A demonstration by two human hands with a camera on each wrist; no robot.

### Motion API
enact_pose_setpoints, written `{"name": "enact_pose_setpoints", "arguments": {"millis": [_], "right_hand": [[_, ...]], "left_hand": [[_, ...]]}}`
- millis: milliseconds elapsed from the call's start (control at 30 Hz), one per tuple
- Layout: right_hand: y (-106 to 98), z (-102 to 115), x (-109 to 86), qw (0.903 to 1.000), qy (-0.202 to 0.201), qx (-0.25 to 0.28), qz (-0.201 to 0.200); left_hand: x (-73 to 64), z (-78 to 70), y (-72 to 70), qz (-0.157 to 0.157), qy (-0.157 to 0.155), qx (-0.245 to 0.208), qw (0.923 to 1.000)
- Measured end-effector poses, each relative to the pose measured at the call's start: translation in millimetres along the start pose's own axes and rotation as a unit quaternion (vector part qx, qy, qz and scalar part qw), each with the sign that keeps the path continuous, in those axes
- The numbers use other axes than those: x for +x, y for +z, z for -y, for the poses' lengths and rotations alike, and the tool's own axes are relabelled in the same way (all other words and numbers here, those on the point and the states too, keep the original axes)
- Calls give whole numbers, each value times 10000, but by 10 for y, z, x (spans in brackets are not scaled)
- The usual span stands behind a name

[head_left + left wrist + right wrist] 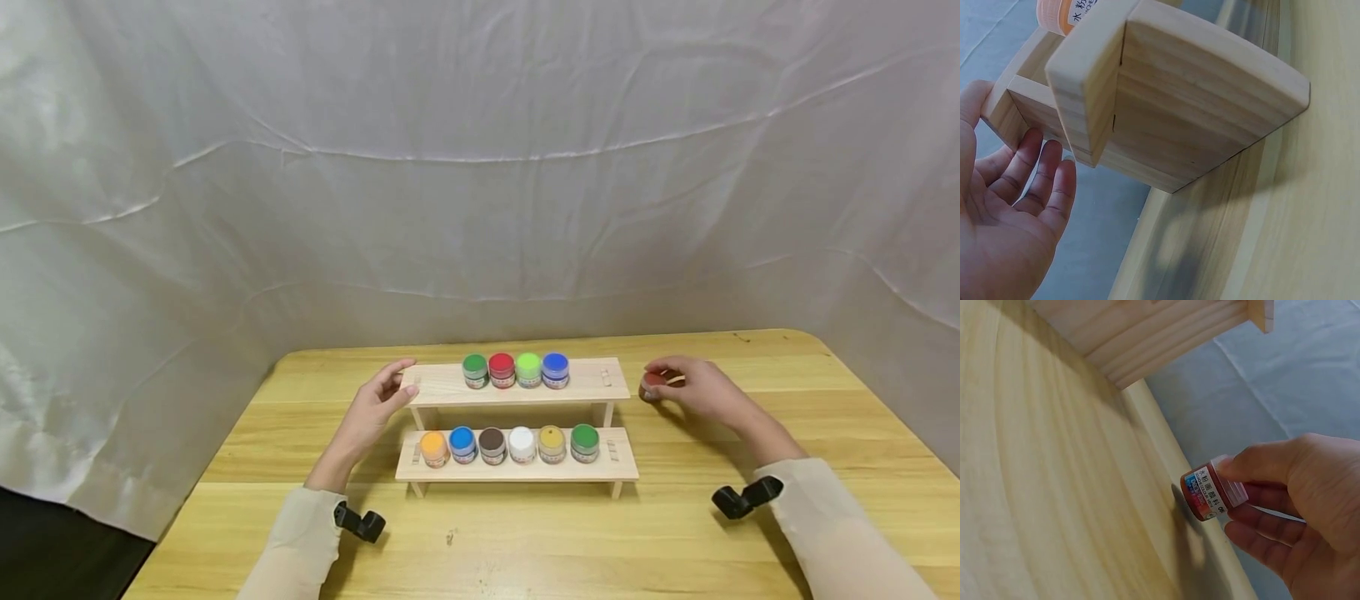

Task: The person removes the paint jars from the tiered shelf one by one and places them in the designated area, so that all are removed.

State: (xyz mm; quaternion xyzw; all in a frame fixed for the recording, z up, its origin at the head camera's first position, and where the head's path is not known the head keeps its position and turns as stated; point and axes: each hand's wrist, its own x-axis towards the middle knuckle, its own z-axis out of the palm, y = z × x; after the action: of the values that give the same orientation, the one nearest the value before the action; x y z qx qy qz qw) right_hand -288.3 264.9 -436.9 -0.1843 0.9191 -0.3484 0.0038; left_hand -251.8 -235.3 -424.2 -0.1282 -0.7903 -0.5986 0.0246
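A two-tier wooden rack (pixel 450 392) stands in the middle of the table. My left hand (pixel 375 406) holds the left end of its upper tier, thumb on top; in the left wrist view the fingers (pixel 1029 156) curl at the underside of that end. To the right of the rack, my right hand (pixel 701 387) pinches a reddish-brown paint jar (pixel 1205 494) by its clear lid, between thumb and fingers. The jar is tilted in the right wrist view, its printed label showing, close over the wooden table top.
Green, red, light green and blue paint jars (pixel 502 371) line the upper tier. On the lower tier (pixel 517 473) is a row of several more, from orange (pixel 434 448) to green (pixel 585 442). The wooden table (pixel 480 542) meets a grey cloth backdrop (pixel 480 233) behind.
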Motion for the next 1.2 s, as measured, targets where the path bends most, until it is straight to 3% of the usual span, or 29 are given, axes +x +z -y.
{"name": "enact_pose_setpoints", "arguments": {"millis": [600, 1200], "right_hand": [[14, 1, 2, 9999, 49, -93, 11], [-167, 602, -87, 9947, -572, -473, -713]], "left_hand": [[-19, -6, -4, -26, -50, 1, 10000], [-22, -23, 4, -30, -20, 10, 10000]]}}
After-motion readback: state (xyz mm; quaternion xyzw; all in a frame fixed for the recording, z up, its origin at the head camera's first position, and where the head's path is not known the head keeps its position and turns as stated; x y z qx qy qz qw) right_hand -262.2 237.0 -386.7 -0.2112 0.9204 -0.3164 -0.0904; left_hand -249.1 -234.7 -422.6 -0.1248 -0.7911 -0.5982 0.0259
